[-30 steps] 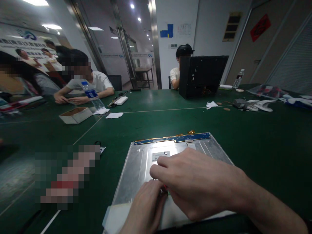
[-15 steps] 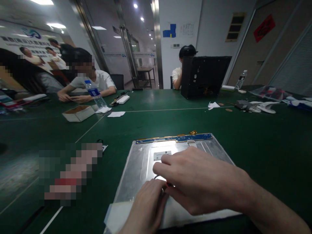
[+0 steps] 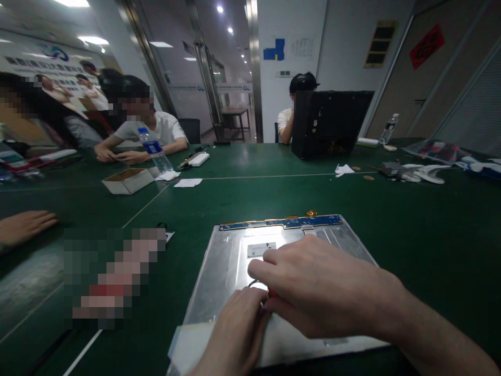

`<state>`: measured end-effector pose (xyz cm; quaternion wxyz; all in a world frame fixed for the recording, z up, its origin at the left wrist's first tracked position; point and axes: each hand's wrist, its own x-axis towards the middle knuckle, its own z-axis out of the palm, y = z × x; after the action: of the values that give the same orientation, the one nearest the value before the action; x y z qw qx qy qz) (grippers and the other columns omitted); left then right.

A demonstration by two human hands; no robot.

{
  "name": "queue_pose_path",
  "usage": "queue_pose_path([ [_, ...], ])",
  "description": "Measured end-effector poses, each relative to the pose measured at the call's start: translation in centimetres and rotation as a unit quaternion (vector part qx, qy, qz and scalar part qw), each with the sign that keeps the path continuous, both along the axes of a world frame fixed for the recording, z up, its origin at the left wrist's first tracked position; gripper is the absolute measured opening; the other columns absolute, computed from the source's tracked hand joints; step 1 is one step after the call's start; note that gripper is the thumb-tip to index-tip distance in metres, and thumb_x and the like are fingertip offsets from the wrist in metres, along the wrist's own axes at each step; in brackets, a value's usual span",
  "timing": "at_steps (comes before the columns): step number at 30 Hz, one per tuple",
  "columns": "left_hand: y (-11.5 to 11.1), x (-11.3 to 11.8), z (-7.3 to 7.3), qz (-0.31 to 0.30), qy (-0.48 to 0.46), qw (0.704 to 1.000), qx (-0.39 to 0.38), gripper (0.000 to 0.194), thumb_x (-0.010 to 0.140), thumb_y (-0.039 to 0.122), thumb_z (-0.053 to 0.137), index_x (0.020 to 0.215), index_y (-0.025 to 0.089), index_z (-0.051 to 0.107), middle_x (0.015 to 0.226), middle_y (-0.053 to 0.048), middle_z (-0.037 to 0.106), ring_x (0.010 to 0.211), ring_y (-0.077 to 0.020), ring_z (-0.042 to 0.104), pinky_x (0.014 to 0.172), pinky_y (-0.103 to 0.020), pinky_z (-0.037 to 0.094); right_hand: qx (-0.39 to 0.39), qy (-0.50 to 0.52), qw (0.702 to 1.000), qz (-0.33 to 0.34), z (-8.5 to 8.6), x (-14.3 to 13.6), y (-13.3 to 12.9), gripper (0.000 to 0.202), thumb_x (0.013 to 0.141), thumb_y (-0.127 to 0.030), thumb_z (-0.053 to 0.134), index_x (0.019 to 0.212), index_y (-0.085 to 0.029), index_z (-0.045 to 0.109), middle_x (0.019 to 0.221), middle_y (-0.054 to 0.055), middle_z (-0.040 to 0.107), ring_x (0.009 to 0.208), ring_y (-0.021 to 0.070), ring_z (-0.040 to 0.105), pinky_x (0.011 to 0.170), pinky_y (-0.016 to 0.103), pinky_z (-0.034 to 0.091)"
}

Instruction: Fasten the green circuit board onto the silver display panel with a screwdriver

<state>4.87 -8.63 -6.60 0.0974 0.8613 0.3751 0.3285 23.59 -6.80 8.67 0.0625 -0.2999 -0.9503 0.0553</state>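
Note:
A silver metal panel lies on the green table, with a blue circuit strip along its far edge. Over its middle, my right hand is closed, its fingertips at a small red thing beside a thin dark wire. My left hand rests lower on the panel, its fingers closed and meeting those of the right hand. What the left fingertips pinch is hidden. A pale sheet shows at the panel's near left corner.
A pixelated item lies left of the panel. Farther back are an open box, a water bottle, paper pieces and a large black case. Another person's hand rests at the left. People sit across the table.
Another person's hand has come into view at the left edge. Both my hands stay at nearly the same place on the panel. The view has shifted very slightly.

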Motion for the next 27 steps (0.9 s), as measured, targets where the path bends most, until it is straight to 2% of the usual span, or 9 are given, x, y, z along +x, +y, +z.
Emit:
queue_pose_path([
  [7, -0.07, 0.12, 0.62, 0.005, -0.001, 1.000, 0.004, 0.015, 0.089, 0.015, 0.039, 0.086, 0.020, 0.053, 0.076, -0.006, 0.065, 0.066, -0.0229, 0.063, 0.058, -0.031, 0.051, 0.001, 0.008, 0.999, 0.034, 0.12, 0.19, 0.01, 0.022, 0.077, -0.021, 0.062, 0.095, -0.018, 0.049, 0.086, 0.002, 0.061, 0.062, 0.0141, 0.049, 0.046, 0.028, 0.028],
  [15, 0.01, -0.06, 0.18, -0.009, -0.012, 1.000, 0.005, 0.015, 0.089, 0.015, 0.041, 0.086, 0.020, 0.055, 0.078, -0.006, 0.065, 0.068, -0.0225, 0.063, 0.061, -0.032, 0.052, 0.020, 0.005, 1.000, -0.006, -0.26, 0.19, 0.01, 0.007, 0.089, -0.025, 0.053, 0.094, -0.019, 0.052, 0.076, 0.001, 0.062, 0.059, 0.0141, 0.051, 0.046, 0.030, 0.023],
  [18, 0.00, -0.03, 0.06, -0.001, -0.013, 1.000, 0.007, 0.017, 0.089, 0.015, 0.041, 0.090, 0.020, 0.057, 0.080, -0.007, 0.067, 0.070, -0.0232, 0.064, 0.061, -0.032, 0.053, 0.004, 0.007, 1.000, 0.005, -0.11, 0.22, 0.00, 0.010, 0.087, -0.026, 0.055, 0.094, -0.019, 0.052, 0.081, 0.002, 0.064, 0.062, 0.0148, 0.052, 0.047, 0.030, 0.024],
  [23, 0.00, 0.13, 0.51, 0.006, -0.010, 1.000, -0.001, 0.018, 0.090, 0.016, 0.040, 0.088, 0.021, 0.057, 0.078, -0.006, 0.067, 0.067, -0.0228, 0.064, 0.060, -0.031, 0.052, -0.017, 0.015, 0.999, 0.033, 0.16, 0.25, -0.02, 0.017, 0.079, -0.019, 0.059, 0.094, -0.018, 0.051, 0.084, 0.002, 0.062, 0.062, 0.0138, 0.049, 0.047, 0.028, 0.027],
  [27, 0.04, 0.06, 0.55, 0.006, -0.013, 1.000, -0.016, 0.016, 0.090, 0.015, 0.041, 0.086, 0.021, 0.056, 0.078, -0.006, 0.066, 0.068, -0.0225, 0.064, 0.061, -0.031, 0.052, 0.000, 0.002, 1.000, 0.024, 0.07, 0.20, 0.00, 0.017, 0.081, -0.022, 0.060, 0.095, -0.018, 0.051, 0.082, 0.002, 0.062, 0.060, 0.0137, 0.049, 0.046, 0.029, 0.025],
])
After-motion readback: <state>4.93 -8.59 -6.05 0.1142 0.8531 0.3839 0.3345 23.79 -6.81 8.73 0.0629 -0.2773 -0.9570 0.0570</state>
